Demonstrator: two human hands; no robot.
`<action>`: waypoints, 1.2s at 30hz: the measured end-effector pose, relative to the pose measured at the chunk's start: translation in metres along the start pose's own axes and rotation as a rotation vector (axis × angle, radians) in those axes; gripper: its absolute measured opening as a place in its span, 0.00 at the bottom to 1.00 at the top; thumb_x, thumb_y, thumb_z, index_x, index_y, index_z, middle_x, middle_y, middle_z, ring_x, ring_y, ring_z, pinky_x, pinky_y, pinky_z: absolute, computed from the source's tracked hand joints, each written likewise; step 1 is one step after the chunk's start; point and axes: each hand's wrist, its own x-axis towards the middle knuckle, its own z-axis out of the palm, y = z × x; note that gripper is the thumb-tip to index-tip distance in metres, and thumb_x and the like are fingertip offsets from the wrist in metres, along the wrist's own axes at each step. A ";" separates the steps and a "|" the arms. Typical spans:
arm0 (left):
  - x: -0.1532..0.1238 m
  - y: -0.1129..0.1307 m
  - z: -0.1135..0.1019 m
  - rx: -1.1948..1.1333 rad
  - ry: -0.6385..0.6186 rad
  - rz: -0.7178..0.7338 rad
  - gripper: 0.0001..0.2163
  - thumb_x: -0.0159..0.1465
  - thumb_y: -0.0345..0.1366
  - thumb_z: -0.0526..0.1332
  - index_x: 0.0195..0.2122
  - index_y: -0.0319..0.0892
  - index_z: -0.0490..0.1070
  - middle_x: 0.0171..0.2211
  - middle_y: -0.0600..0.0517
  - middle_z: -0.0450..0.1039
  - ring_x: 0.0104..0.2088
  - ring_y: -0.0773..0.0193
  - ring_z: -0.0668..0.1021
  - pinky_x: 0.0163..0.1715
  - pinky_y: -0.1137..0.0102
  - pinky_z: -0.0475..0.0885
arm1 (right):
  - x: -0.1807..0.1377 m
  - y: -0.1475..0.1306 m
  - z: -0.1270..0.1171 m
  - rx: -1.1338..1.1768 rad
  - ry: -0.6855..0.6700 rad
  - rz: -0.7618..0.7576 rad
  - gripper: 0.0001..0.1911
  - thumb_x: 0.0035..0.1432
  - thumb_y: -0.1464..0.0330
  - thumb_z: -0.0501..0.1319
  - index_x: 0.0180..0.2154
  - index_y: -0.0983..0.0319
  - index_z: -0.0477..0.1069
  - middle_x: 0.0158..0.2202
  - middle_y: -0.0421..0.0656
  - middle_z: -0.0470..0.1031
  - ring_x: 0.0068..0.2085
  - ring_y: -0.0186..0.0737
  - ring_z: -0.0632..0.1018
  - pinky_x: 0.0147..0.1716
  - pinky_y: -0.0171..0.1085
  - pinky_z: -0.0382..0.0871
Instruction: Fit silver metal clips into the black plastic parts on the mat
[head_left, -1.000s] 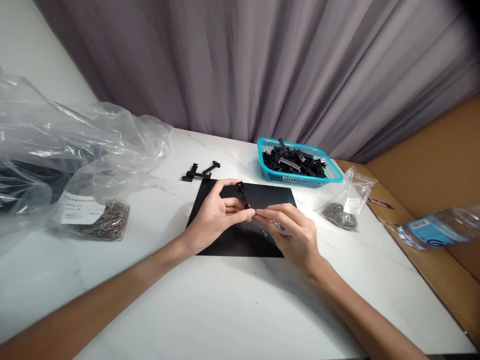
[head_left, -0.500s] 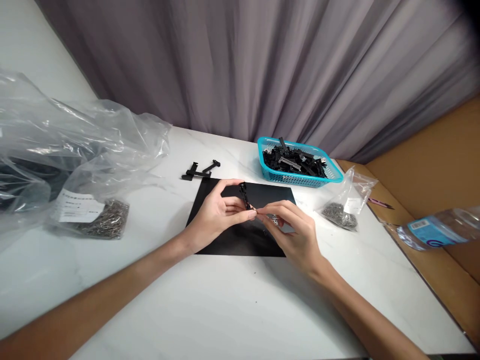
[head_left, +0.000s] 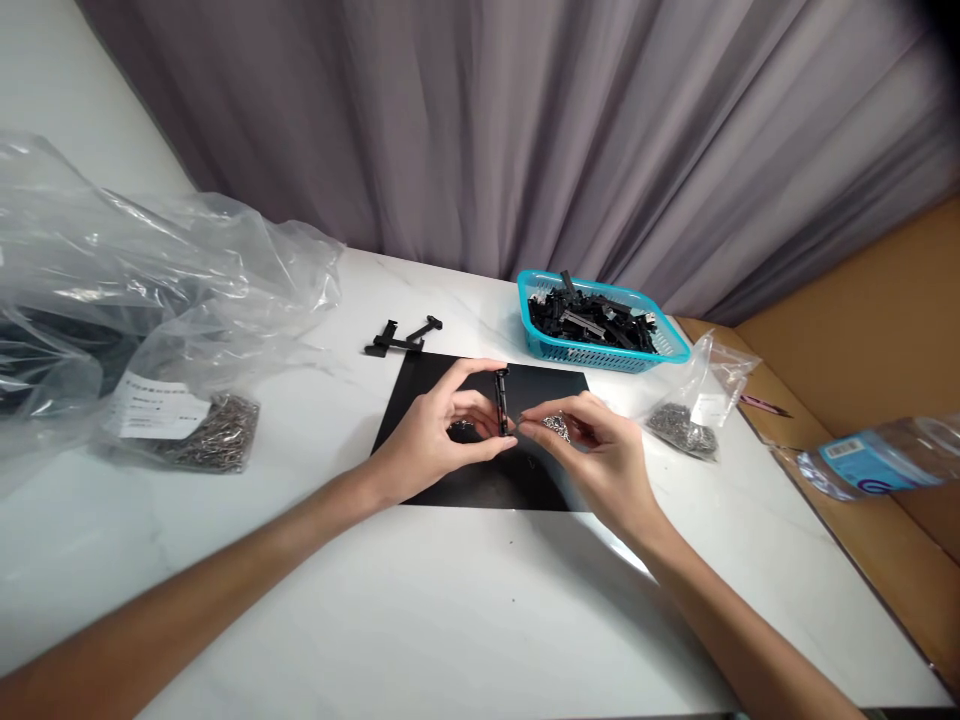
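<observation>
A narrow black plastic part point(head_left: 502, 402) stands nearly upright between the thumb and fingers of my left hand point(head_left: 442, 420), gripped at its top and bottom ends. Just right of it, my right hand point(head_left: 596, 435) has thumb and forefinger pinched together; whatever tiny thing may be between the tips is too small to name. Both hands are above a black mat point(head_left: 480, 490). A small heap of shiny metal pieces point(head_left: 557, 426) lies on the mat, partly covered by my right hand. More metal pieces point(head_left: 461, 425) show behind my left fingers.
Several black plastic parts point(head_left: 394, 343) lie beyond the mat's left corner. A blue basket point(head_left: 600, 355) holds many more. Bags of small metal pieces lie left point(head_left: 217, 430) and right point(head_left: 682, 428). At far right are a pen point(head_left: 765, 405), a plastic bottle point(head_left: 862, 460) and cardboard point(head_left: 862, 340).
My left hand has turned the black part more upright. The right fingertips have drawn slightly away to the right, leaving a gap from the part.
</observation>
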 end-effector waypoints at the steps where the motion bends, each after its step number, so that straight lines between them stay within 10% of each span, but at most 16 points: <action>1: 0.000 0.000 0.000 0.058 0.011 0.023 0.31 0.60 0.37 0.73 0.62 0.49 0.63 0.39 0.53 0.81 0.40 0.60 0.83 0.46 0.63 0.79 | 0.000 0.000 -0.001 -0.013 -0.012 -0.014 0.02 0.63 0.66 0.69 0.38 0.55 0.82 0.33 0.41 0.80 0.29 0.38 0.67 0.29 0.39 0.64; 9: -0.001 -0.002 -0.008 0.463 0.090 0.312 0.30 0.60 0.30 0.72 0.63 0.52 0.67 0.62 0.50 0.73 0.56 0.56 0.79 0.57 0.61 0.78 | 0.003 -0.008 -0.002 0.085 -0.164 -0.028 0.04 0.67 0.68 0.66 0.37 0.58 0.78 0.39 0.42 0.80 0.37 0.39 0.75 0.31 0.38 0.63; 36: -0.003 -0.004 -0.004 0.598 0.007 0.506 0.31 0.60 0.26 0.70 0.64 0.46 0.66 0.59 0.46 0.76 0.59 0.55 0.78 0.63 0.59 0.76 | 0.011 -0.007 -0.019 -0.009 -0.498 -0.005 0.03 0.67 0.66 0.67 0.38 0.56 0.79 0.39 0.37 0.80 0.38 0.37 0.73 0.36 0.38 0.63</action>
